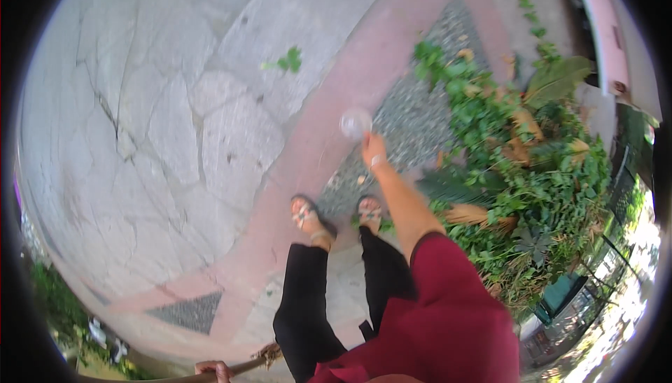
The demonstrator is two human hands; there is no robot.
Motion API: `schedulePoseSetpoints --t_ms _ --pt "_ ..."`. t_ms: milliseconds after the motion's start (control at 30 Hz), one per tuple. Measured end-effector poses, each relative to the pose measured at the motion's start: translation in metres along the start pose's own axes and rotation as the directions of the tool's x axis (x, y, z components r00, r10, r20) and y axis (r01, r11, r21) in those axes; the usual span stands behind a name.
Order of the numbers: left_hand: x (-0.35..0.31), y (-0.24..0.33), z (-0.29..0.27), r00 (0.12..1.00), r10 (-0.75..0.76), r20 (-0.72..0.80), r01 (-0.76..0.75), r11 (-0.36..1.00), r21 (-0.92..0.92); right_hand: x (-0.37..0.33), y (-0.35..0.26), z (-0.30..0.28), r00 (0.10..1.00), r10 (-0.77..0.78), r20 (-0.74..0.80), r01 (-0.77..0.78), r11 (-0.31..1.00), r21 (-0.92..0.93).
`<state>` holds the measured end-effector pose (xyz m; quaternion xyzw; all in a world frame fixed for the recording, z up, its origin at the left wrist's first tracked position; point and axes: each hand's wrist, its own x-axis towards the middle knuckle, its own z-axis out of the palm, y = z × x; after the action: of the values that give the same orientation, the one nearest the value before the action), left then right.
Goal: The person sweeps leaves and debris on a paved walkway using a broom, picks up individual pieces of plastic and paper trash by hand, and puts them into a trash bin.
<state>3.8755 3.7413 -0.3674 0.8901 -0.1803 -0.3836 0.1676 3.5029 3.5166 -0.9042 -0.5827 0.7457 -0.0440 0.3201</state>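
Stretched out ahead, my right hand (373, 149) is closed on a clear round plastic container (355, 123), which looks like a cup or a lid; blur hides its exact kind. It hangs above the pink paved band (308, 142), beside a triangle of grey pebbles (411, 118). At the lower edge, my left hand (214, 369) has its fingers wrapped round a long pale wooden stick (245, 367). One end of the stick is brown and frayed, close to my leg.
On the right lies a large heap of cut green branches and dry leaves (532, 194). A small green sprig (288, 60) rests on the stone paving (168, 124). A pink and white vehicle-like object (607, 37) stands at upper right. My sandalled feet (308, 216) stand near the pebbles.
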Motion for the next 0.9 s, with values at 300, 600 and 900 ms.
schedulePoseSetpoints --t_ms 300,600,900 --pt "-0.097 0.004 -0.048 0.988 0.137 -0.073 -0.151 0.956 -0.251 -0.263 0.134 -0.310 0.953 0.207 -0.222 -0.216 0.976 -0.016" --pt "-0.193 -0.061 -0.089 0.924 0.376 -0.074 -0.380 0.877 -0.294 -0.515 0.276 -0.580 0.613 0.544 -0.573 -0.523 0.823 0.222" --pt "-0.256 -0.110 -0.142 0.803 0.594 -0.055 -0.591 0.779 -0.209 -0.906 0.308 -0.544 0.009 0.874 -0.486 -0.702 0.352 0.620"
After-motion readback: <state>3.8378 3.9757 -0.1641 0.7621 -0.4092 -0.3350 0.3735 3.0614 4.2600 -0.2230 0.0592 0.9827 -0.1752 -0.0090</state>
